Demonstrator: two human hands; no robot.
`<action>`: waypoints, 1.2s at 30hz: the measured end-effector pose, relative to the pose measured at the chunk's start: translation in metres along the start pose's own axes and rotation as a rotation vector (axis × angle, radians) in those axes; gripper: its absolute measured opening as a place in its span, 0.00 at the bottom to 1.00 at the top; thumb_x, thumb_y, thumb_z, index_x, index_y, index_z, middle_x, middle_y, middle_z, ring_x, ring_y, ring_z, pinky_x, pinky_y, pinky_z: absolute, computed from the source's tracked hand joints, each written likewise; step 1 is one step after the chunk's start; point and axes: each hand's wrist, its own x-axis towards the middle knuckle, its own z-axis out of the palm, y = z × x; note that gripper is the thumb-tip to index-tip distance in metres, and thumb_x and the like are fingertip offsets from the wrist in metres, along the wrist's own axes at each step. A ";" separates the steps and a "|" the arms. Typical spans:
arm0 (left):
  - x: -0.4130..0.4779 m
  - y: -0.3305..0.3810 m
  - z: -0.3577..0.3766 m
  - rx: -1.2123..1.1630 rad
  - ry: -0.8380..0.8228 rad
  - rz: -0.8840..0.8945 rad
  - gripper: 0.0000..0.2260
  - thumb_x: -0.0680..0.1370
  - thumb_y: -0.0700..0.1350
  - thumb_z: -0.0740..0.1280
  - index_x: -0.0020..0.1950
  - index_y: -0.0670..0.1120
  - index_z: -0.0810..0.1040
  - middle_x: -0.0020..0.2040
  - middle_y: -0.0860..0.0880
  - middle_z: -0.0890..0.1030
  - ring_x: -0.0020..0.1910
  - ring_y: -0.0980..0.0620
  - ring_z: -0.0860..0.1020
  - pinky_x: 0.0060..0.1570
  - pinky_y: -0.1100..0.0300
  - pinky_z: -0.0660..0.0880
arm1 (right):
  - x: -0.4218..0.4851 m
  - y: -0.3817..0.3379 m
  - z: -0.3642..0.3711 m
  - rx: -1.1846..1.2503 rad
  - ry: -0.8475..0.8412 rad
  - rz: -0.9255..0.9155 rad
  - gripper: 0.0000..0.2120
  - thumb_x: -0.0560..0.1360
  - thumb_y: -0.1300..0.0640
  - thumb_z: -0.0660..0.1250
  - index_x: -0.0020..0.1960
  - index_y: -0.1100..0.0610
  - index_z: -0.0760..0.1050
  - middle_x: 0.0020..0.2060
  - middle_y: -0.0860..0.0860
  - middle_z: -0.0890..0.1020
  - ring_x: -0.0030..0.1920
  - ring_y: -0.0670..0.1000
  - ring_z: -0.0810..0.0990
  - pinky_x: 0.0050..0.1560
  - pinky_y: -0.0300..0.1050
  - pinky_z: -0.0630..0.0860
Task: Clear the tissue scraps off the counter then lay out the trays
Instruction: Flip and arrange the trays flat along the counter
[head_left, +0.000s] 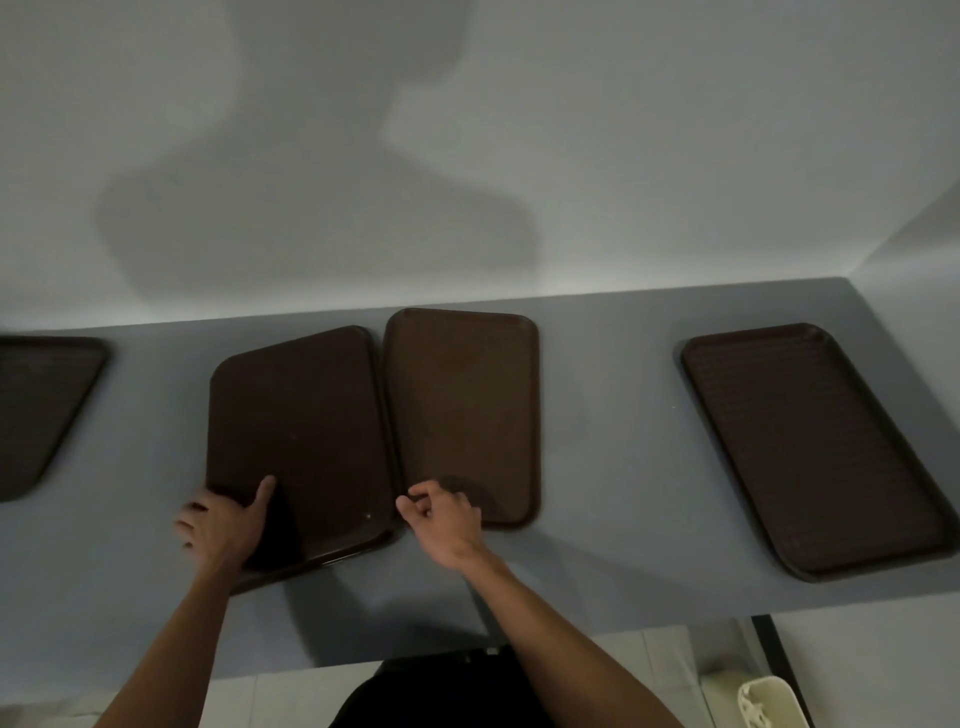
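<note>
Four brown rectangular plastic trays lie in a row on a long grey-blue counter (597, 415) against a pale wall. No tissue scraps show on the counter, so the laying-out stage appears to be under way.

The far-left dark tray (36, 410) is cut off by the frame. The far-right dark tray (810, 447) sits well apart from the others. In the middle, a tilted dark brown tray (301, 415) lies just beside a lighter brown tray (462, 405), their long edges nearly touching.

The left hand (223, 525) grips the tilted tray at its near left corner, thumb on top and fingers wrapped round the edge. A second rim seems to show under its near edge, though blur makes this uncertain.

The right hand (447, 519) hovers at the near left corner of the lighter tray with fingers curled. Whether it pinches the rim cannot be told.

On the floor at lower right stands a cream plastic bin (769, 701).

To do this step well, the tilted tray likely needs turning square to the counter edge and sliding leftward, so the gaps between trays come out even. Steadying the lighter tray would keep it from being nudged.
</note>
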 end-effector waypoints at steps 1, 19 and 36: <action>0.004 -0.002 0.000 0.003 -0.013 0.010 0.47 0.70 0.70 0.72 0.75 0.39 0.62 0.75 0.30 0.61 0.76 0.30 0.59 0.73 0.31 0.60 | 0.002 -0.001 0.001 0.014 -0.003 0.033 0.27 0.80 0.30 0.58 0.71 0.44 0.72 0.60 0.43 0.84 0.68 0.52 0.74 0.70 0.57 0.64; -0.078 0.053 0.070 -0.055 -0.302 0.425 0.39 0.71 0.64 0.76 0.75 0.47 0.68 0.64 0.41 0.69 0.67 0.38 0.68 0.69 0.42 0.71 | -0.020 0.066 -0.077 1.386 0.230 0.316 0.32 0.69 0.63 0.82 0.71 0.61 0.76 0.59 0.61 0.86 0.60 0.62 0.85 0.66 0.65 0.78; -0.217 0.181 -0.034 -0.250 -0.457 0.987 0.32 0.78 0.73 0.60 0.79 0.61 0.64 0.74 0.60 0.73 0.72 0.61 0.72 0.73 0.56 0.69 | -0.131 -0.036 -0.144 1.260 0.486 -0.164 0.18 0.70 0.70 0.77 0.59 0.62 0.84 0.51 0.64 0.87 0.52 0.63 0.86 0.58 0.60 0.83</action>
